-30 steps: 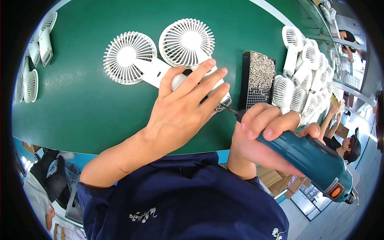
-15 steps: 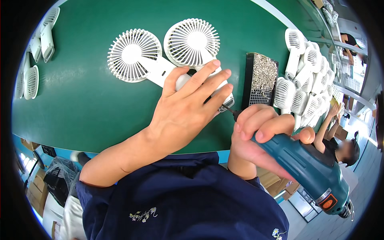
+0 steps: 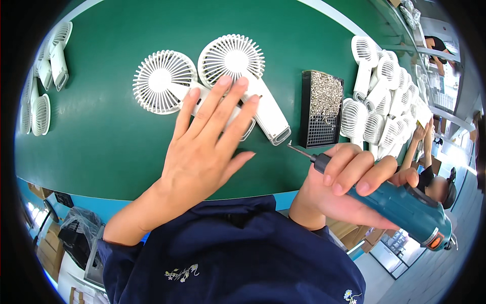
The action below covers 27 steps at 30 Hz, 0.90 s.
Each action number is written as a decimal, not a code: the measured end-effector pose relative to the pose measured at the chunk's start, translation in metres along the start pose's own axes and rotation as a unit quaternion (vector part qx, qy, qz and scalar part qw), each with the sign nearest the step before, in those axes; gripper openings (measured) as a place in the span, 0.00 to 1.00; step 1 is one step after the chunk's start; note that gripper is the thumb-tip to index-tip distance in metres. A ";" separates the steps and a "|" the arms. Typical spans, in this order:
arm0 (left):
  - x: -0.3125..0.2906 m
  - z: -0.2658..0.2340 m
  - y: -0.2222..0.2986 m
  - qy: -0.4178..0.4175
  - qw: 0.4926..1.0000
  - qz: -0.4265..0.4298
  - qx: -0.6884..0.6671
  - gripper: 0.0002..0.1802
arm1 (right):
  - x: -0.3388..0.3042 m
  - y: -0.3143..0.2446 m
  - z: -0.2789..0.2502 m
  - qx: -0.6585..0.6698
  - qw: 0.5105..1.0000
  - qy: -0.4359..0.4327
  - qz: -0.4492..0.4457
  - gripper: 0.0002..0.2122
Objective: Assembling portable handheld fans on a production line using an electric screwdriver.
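Observation:
Two white handheld fans lie on the green table. The left fan (image 3: 160,79) has its handle partly covered by my left hand (image 3: 207,126), which is palm down with its fingers stretched and spread. Its fingertips reach the upper handle of the right fan (image 3: 273,119); whether they touch it I cannot tell. My right hand (image 3: 349,177) is wrapped round a teal electric screwdriver (image 3: 405,210). The screwdriver's thin bit points up and left, just apart from the right fan's handle end. Something small and shiny, perhaps a screw, shows at the bit's tip.
A black tray (image 3: 305,109) heaped with small screws stands right of the fans. Beyond it lies a pile of white fans (image 3: 387,96). More fans (image 3: 40,114) sit at the table's far left. Another person's arms (image 3: 422,142) reach in at the right.
My left hand has slid left and straightened its fingers, uncovering the right fan's handle. The screwdriver has drawn back right and down, its bit now away from the fan.

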<state>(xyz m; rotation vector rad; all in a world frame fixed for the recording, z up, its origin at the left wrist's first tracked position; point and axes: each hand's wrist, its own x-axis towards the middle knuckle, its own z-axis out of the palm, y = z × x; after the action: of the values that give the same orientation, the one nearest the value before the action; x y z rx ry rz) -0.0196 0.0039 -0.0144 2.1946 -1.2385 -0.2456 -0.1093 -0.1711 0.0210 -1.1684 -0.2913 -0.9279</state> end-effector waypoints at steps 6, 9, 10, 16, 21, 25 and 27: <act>-0.023 -0.003 0.007 -0.012 0.999 0.044 0.020 0.38 | -0.003 0.006 0.015 0.019 0.997 0.065 0.047 0.28; -0.014 -0.004 0.007 0.121 0.988 0.086 -0.039 0.22 | -0.001 0.003 0.024 0.058 0.990 0.081 0.095 0.27; -0.009 -0.004 0.006 0.134 0.982 0.092 -0.093 0.16 | -0.002 0.003 0.027 0.068 0.989 0.087 0.103 0.26; -0.011 0.008 -0.004 0.112 0.969 0.105 -0.195 0.13 | -0.011 0.002 0.027 0.136 0.976 0.108 0.129 0.29; -0.009 0.008 -0.005 0.116 0.962 0.110 -0.220 0.14 | -0.012 0.002 0.024 0.142 0.974 0.072 0.158 0.29; -0.005 0.007 -0.006 0.107 0.961 0.108 -0.230 0.13 | -0.013 0.002 0.024 0.155 0.978 0.081 0.115 0.29; -0.006 0.008 -0.007 0.107 0.962 0.106 -0.228 0.13 | -0.008 -0.001 0.024 0.155 0.973 0.103 0.135 0.30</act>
<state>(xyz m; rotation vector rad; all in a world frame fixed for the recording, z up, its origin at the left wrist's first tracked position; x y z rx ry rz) -0.0213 0.0078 -0.0255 1.6348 -1.1508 -0.1792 -0.1091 -0.1458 0.0263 -0.7938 -0.0996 -0.7254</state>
